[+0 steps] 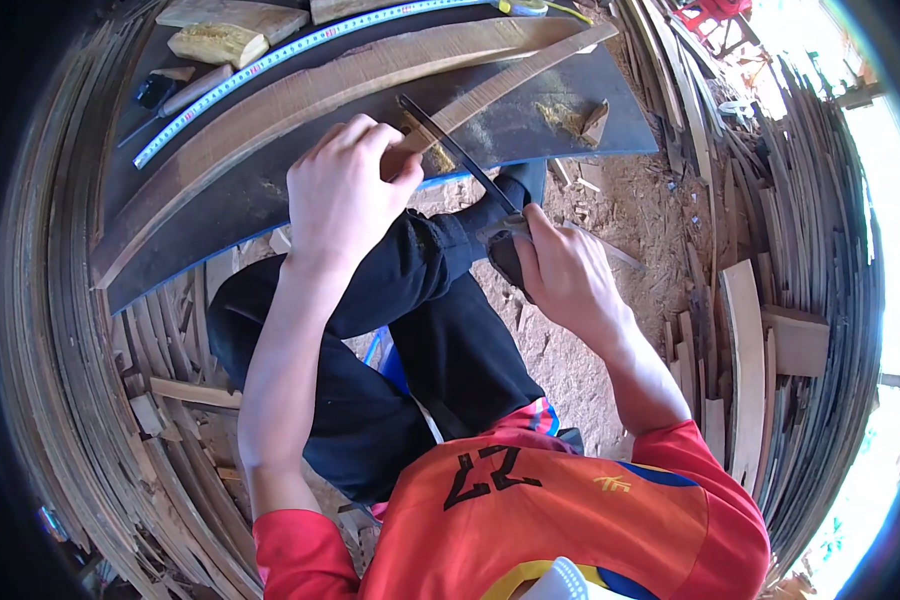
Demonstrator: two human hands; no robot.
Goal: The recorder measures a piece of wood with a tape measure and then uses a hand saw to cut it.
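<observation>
My left hand grips the lower end of a narrow wooden strip, which rests at a slant on the dark board. My right hand is closed on the dark handle of a long, thin-bladed cutting tool; its blade lies across the strip just right of my left hand. A wider curved plank lies behind the strip, with light shavings and a small offcut to the right.
A measuring tape stretches along the back, beside wood blocks and small tools. Stacked thin strips line the left and right. My legs are below the board, over a dusty floor with scraps.
</observation>
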